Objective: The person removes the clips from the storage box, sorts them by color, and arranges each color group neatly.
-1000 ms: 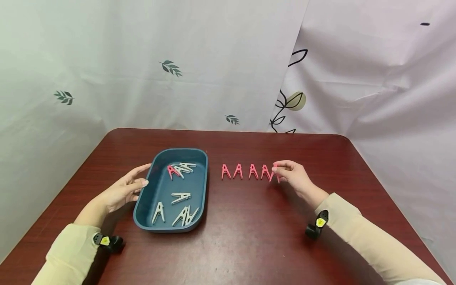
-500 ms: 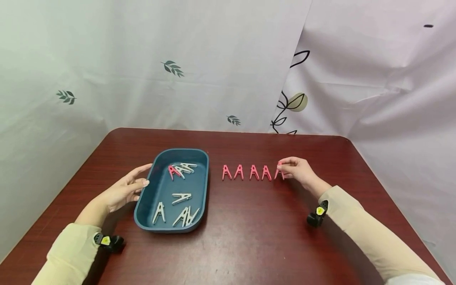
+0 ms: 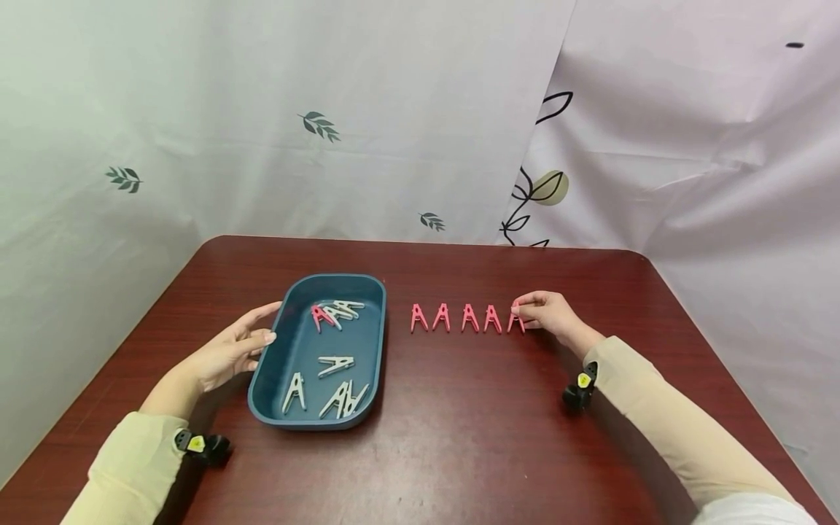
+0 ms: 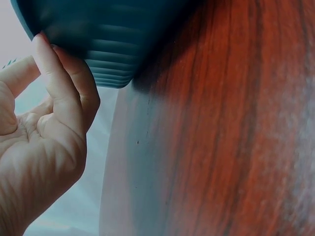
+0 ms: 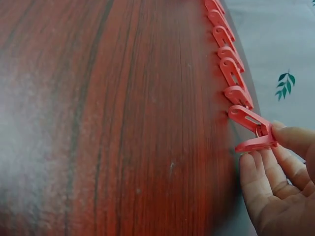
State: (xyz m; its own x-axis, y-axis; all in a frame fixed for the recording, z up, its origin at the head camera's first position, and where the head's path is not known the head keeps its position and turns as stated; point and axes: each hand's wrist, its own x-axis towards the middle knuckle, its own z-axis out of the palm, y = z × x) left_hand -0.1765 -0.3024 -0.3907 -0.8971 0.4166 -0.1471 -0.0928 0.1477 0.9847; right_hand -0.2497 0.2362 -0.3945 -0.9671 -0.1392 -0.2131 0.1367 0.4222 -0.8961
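At the right end of a row of pink clothespins (image 3: 469,319), my right hand (image 3: 550,316) pinches the top of one pink clothespin (image 3: 516,321). In the right wrist view, this clothespin (image 5: 253,129) is between the thumb and fingers (image 5: 290,140), its legs spread at the table surface. My left hand (image 3: 226,350) holds the left rim of a blue tray (image 3: 377,350), thumb on the rim. The left wrist view has those fingers (image 4: 64,83) against the tray's ribbed outer wall (image 4: 113,54). Inside the tray lie one pink clothespin (image 3: 319,316) and several pale ones (image 3: 294,391).
The dark red-brown wooden table (image 3: 459,437) has a rounded far edge. Behind it hangs a pale curtain (image 3: 367,146) with leaf prints. Each wrist wears a strapped black camera (image 3: 213,448).
My right hand shifted slightly right with the pink clothespin, away from its neighbour in the row, then stayed nearly still. The left hand and tray have not visibly moved.
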